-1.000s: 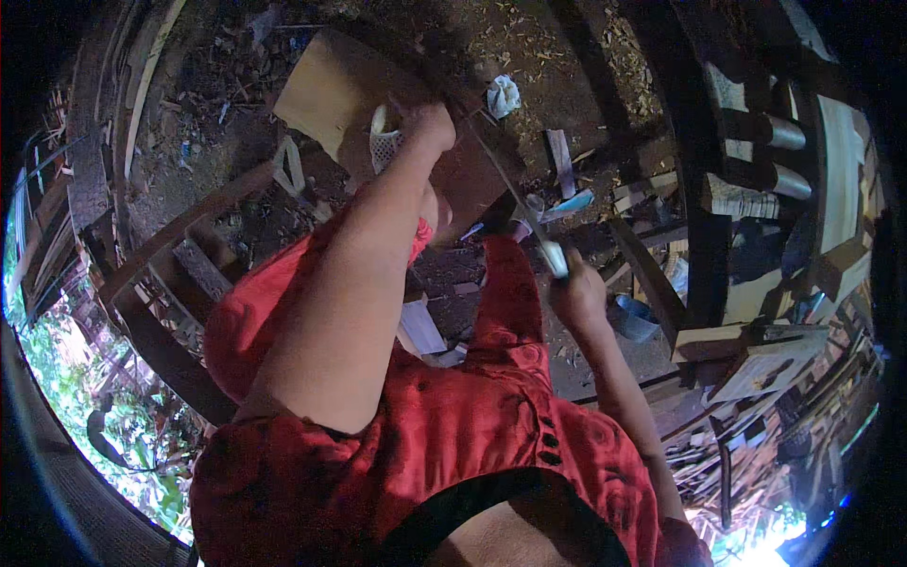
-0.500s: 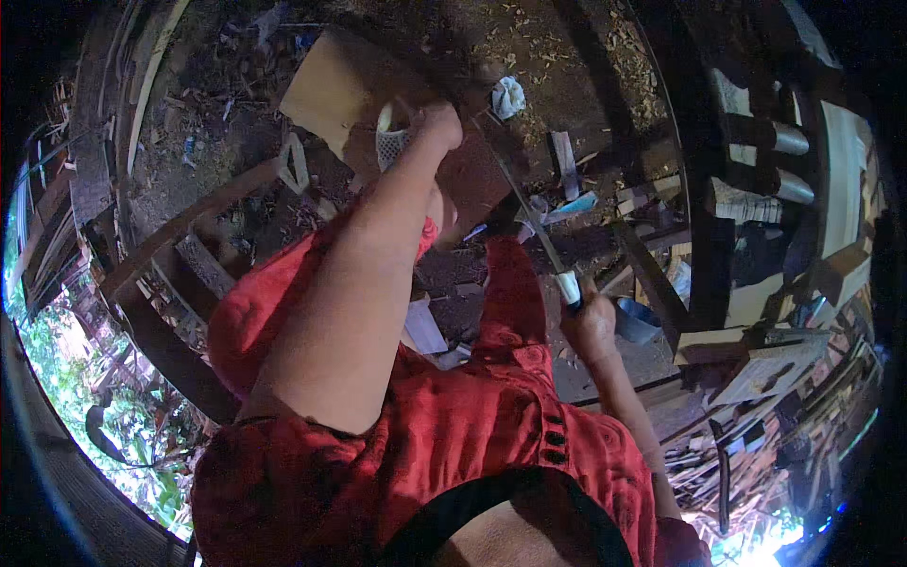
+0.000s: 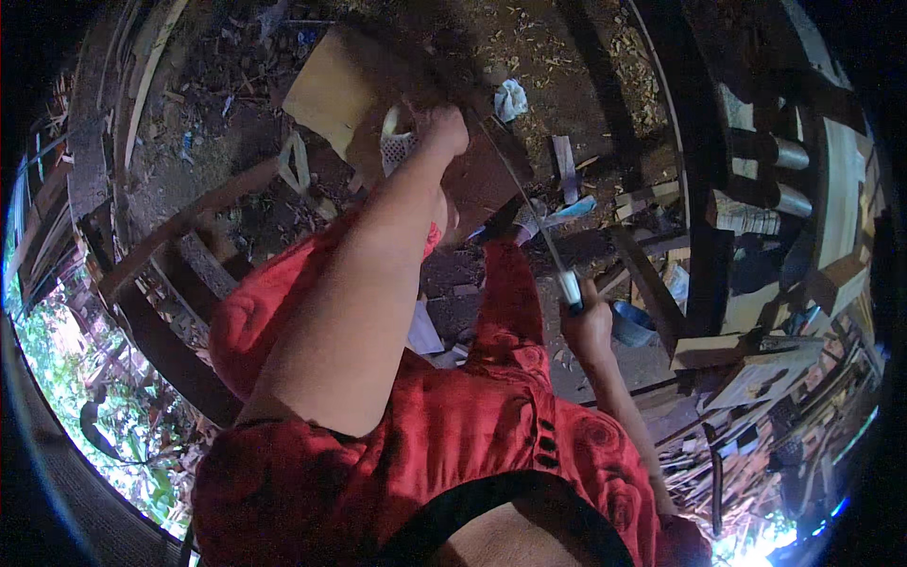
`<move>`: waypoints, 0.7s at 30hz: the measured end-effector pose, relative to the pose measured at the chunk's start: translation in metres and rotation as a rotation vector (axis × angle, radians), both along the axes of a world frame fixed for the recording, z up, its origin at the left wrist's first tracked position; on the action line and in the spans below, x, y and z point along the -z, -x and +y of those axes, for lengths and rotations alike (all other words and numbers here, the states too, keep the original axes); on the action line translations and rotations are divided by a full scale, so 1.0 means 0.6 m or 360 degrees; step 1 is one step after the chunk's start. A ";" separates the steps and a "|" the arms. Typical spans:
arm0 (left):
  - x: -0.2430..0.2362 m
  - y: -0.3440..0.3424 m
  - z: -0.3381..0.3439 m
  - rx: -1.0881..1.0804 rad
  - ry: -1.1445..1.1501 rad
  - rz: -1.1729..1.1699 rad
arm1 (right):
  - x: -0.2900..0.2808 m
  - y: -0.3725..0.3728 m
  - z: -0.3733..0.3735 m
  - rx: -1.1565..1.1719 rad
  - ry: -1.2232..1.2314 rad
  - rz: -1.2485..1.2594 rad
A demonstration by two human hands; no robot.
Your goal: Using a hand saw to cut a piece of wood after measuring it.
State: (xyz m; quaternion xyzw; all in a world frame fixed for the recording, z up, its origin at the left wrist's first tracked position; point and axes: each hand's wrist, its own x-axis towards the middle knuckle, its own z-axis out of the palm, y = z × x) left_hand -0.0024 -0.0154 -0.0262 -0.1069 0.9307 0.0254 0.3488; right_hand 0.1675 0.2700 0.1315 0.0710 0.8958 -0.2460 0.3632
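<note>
My right hand point(image 3: 588, 323) is closed around the pale handle of a long, thin-bladed hand tool point(image 3: 529, 203), perhaps a saw seen nearly edge-on. Its blade slants away to the upper left, alongside the right edge of a brown board point(image 3: 480, 181). At the far side of that board my left hand point(image 3: 441, 130) bears down with its back toward me, fingers hidden in shadow. Close to its left is a pale perforated shoe point(image 3: 397, 151). A tan, sunlit flat panel point(image 3: 326, 90) lies beyond the shoe; I cannot tell whether it joins the brown board.
Crumpled white material point(image 3: 510, 99) lies on the leaf-strewn ground ahead. Short wood offcuts point(image 3: 564, 168) are scattered to the right. A dark bucket point(image 3: 633, 323) stands beside my right hand. Timber framing point(image 3: 652, 279) rises at the right, and a curved beam point(image 3: 189, 222) crosses on the left.
The scene has shifted slightly in the picture. Both hands keep nearly the same places, and the tool stays in my right hand with its blade only slightly moved.
</note>
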 end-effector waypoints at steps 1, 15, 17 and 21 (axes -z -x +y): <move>-0.002 0.001 0.000 -0.0004 0.0001 0.0018 | -0.012 -0.005 0.010 -0.0011 0.0015 0.0019; -0.029 -0.001 0.003 0.0086 0.0102 0.0202 | 0.040 0.030 -0.025 -0.0035 0.0189 0.0143; -0.035 0.005 0.004 0.0064 0.0041 0.0094 | -0.014 -0.016 0.007 0.0067 0.0094 0.0064; -0.030 0.009 0.002 -0.0039 -0.0076 -0.0200 | 0.013 0.021 -0.002 -0.0077 0.0123 0.0160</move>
